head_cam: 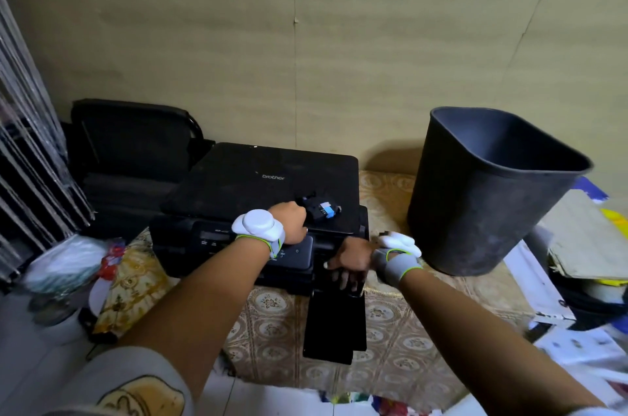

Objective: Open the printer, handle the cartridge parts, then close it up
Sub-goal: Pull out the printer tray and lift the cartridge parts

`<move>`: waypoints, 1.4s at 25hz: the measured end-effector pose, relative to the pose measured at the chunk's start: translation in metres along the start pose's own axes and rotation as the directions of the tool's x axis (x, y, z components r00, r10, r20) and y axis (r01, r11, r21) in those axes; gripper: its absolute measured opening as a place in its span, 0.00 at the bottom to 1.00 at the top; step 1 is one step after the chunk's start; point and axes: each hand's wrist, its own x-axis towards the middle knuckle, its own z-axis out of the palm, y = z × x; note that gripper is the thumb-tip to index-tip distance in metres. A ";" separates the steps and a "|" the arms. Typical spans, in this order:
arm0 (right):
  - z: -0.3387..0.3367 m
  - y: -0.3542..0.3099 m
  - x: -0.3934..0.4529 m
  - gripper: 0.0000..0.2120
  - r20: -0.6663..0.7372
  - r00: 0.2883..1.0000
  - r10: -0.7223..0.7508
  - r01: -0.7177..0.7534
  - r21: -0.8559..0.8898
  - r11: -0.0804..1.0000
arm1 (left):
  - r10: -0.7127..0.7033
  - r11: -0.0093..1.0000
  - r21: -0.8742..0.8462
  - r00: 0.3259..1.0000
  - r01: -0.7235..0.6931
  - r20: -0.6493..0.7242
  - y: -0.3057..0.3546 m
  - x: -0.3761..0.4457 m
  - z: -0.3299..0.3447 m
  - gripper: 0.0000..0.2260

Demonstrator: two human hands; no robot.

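Observation:
A black Brother printer (pixel 244 177) sits on the patterned table, its top lid down. On the lid's front right lies a small black cartridge (pixel 321 210) with a blue and white label. My left hand (pixel 292 220) rests at the lid's front edge, fingers curled right beside the cartridge; whether it grips the cartridge I cannot tell. My right hand (pixel 350 262) presses on the printer's front right corner, fingers down over the open cartridge bay. A black flap (pixel 334 327) hangs down and forward from that corner.
A tall black waste bin (pixel 475 205) stands just right of the printer. Papers and boxes (pixel 584 245) pile at the far right. A black chair (pixel 136 143) is behind left, plastic bags (pixel 68 262) at the left edge. The wall is close behind.

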 end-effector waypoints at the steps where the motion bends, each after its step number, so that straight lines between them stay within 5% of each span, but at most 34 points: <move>1: 0.007 0.006 0.004 0.16 -0.034 0.999 0.009 -0.011 -0.049 0.999 | -0.002 1.000 0.001 1.000 0.002 -0.001 0.001 0.000 0.000 0.18; 4: 0.031 0.023 0.023 0.23 -0.314 0.949 0.017 -0.059 -0.126 0.990 | -0.010 1.000 -0.006 1.000 0.010 0.000 -0.001 0.000 -0.001 0.18; 7: 0.058 0.022 0.037 0.29 -0.439 0.882 0.172 -0.166 0.053 0.985 | -0.014 1.000 -0.012 1.000 0.014 0.002 -0.001 0.000 0.000 0.18; 15: 0.068 0.023 0.056 0.26 -0.444 0.844 0.302 -0.171 0.310 0.935 | -0.007 1.000 -0.025 1.000 0.007 -0.011 -0.002 0.004 0.002 0.17; 35: 0.078 0.007 0.029 0.22 -0.431 0.870 0.237 -0.221 0.089 0.971 | 0.009 1.000 -0.011 1.000 -0.009 0.002 -0.004 0.003 0.003 0.18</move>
